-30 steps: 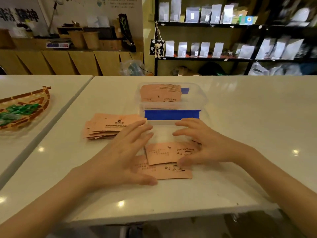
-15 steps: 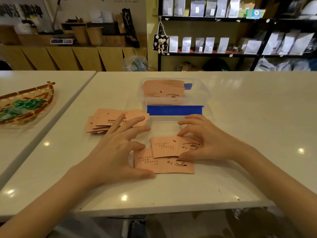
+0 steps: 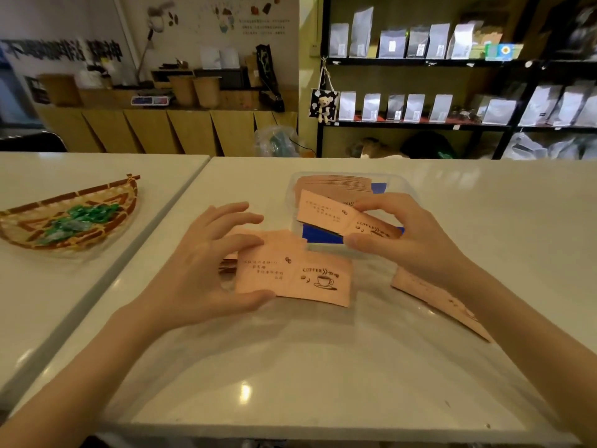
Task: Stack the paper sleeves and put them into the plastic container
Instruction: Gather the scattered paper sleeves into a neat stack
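Mid-stacking: left hand pinched one sleeve, right hand pinched another by the container. Probably they needed lining up next.

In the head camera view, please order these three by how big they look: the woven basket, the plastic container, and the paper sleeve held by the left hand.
1. woven basket, widest in view.
2. plastic container and the paper sleeve in the left hand: these look alike. The sleeve is nearer the camera and both hands hide much of the container, so I do not rank them.
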Available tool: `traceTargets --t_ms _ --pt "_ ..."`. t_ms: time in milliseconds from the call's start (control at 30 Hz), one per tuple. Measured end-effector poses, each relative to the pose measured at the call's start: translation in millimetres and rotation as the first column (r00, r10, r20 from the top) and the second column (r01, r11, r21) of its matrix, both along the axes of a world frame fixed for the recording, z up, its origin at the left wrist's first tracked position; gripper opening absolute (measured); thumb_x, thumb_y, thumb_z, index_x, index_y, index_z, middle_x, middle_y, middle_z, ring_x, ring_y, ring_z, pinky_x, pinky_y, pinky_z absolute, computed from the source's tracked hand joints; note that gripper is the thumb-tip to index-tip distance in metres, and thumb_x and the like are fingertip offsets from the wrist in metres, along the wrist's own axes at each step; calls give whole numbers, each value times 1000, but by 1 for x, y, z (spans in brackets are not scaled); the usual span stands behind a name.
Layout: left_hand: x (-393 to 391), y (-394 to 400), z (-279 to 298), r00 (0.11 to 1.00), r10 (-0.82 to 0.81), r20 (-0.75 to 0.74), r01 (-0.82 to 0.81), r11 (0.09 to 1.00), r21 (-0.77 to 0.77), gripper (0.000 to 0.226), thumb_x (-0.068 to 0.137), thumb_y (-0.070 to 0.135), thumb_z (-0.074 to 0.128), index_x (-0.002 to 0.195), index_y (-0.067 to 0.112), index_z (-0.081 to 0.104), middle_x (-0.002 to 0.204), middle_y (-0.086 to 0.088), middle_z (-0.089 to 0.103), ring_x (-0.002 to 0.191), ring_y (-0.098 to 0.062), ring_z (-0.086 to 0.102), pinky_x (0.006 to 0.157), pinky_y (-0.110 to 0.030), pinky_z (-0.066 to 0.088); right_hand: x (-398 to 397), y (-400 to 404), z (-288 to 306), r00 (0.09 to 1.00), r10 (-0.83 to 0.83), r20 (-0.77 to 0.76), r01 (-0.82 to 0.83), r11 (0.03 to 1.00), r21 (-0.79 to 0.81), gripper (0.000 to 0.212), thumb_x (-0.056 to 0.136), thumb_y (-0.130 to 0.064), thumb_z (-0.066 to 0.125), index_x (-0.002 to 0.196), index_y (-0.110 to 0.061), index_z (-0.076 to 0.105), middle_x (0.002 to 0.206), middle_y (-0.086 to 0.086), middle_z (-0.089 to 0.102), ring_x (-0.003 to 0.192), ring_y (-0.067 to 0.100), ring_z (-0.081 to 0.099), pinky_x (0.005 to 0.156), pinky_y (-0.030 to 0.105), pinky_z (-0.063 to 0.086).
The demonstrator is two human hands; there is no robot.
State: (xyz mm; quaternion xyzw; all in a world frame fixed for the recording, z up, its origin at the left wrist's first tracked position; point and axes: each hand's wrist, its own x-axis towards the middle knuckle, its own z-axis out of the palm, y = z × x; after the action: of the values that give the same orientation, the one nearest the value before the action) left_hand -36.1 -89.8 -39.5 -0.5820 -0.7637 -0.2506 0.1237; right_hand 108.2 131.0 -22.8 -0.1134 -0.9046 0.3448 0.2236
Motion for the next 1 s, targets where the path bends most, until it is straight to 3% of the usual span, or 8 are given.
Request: traceTargets --t_ms 100,233,367,533,633,700,867,1000 --pt "-26 -6 8 993 103 53 -105 994 43 70 53 69 54 108 26 59 132 15 36 127 4 13 102 -19 9 -19 -13 8 998 35 -53 -34 999 12 35 69 -38 70 90 -51 45 93 -38 36 95 -8 35 81 14 34" --pt "-58 -6 4 968 227 103 -230 973 21 74 50 69 52 108 24 61 137 7 40 128 0 14 104 -30 12 -53 -29 9 999 37 -3 -36 979 201 52 69 -55 63 115 -32 53 123 -18 48 117 4 31 103 28 26" --pt "-66 -4 -9 946 271 180 -268 963 -39 78 49 71 50 111 24 60 139 5 39 134 -12 18 108 -40 19 -79 -42 -2 996 18 88 -52 916 399 67 69 -65 52 125 -27 47 142 -5 36 134 14 17 111 37 11" --pt "-65 -2 -23 917 315 245 -265 939 -217 91 53 71 53 130 24 41 145 5 29 135 -13 13 110 -36 18 -89 -49 -22 979 29 199 -121 876 466 65 74 -65 47 127 -28 44 149 -3 24 139 16 2 111 38 -9" --pt "-64 -4 -25 905 319 281 -266 941 -211 105 47 78 53 136 27 27 147 5 25 135 -13 14 110 -31 14 -90 -50 -32 970 21 243 -147 843 518 65 76 -68 39 130 -31 39 152 -4 18 140 16 -4 106 37 -21" --pt "-65 -5 -26 912 284 294 -239 954 -180 111 43 89 39 135 29 27 146 5 27 134 -12 15 108 -29 15 -88 -49 -35 961 22 275 -170 831 529 67 77 -68 35 134 -33 33 154 -5 14 141 16 -7 102 37 -25" --pt "-53 2 -33 969 204 137 -200 979 -41 79 64 73 44 130 31 35 142 6 35 132 -9 17 108 -26 13 -73 -40 -26 953 69 296 -219 832 510 65 81 -63 36 137 -30 28 154 -6 13 141 12 -5 110 39 -18" --pt "-19 20 -22 995 53 -88 -46 995 88 55 73 51 55 118 18 52 125 -3 55 123 -14 35 104 -25 24 -38 -29 -15 971 150 188 -218 880 422 54 83 -52 46 132 -30 37 148 -10 31 136 5 15 109 22 7"
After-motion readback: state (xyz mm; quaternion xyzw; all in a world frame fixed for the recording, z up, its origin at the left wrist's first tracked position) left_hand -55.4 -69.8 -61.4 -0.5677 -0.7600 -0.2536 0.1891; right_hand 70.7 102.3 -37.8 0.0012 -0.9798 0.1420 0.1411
